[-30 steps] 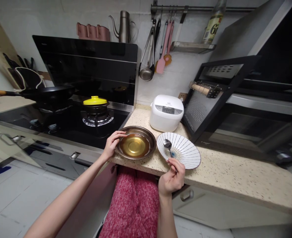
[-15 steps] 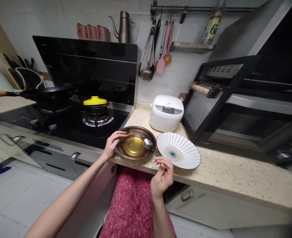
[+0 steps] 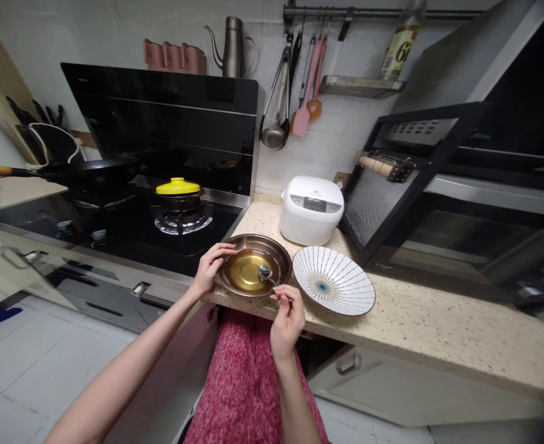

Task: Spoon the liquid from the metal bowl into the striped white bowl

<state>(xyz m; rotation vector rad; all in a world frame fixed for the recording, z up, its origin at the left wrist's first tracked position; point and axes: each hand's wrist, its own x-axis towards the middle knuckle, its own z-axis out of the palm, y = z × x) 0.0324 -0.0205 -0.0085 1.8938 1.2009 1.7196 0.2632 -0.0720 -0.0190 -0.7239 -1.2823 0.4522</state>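
Observation:
A round metal bowl point(image 3: 281, 254) holding clear yellowish liquid stands near the counter's front edge. My left hand point(image 3: 210, 269) grips its left rim, fingers over the edge and thumb lower on the outside. Between the fingertips of my right hand point(image 3: 287, 320) is the handle of a metal spoon point(image 3: 265, 272). The spoon's head is over the bowl, right of its middle; whether it touches the liquid I cannot tell. Just right of the bowl sits a white plate point(image 3: 346, 277) with dark radiating lines and a blue centre, nothing on it.
Behind the plate is a white rice cooker point(image 3: 312, 216). A small pot with a yellow lid point(image 3: 177, 186) and a black wok point(image 3: 98, 171) stand on the gas stove point(image 3: 128, 234) to the left. A dark appliance point(image 3: 457, 228) occupies the right side. Utensils point(image 3: 302, 117) hang from a wall rail.
My right hand has moved left with the spoon, bringing the spoon's head further over the bowl. My left hand stays at the rim.

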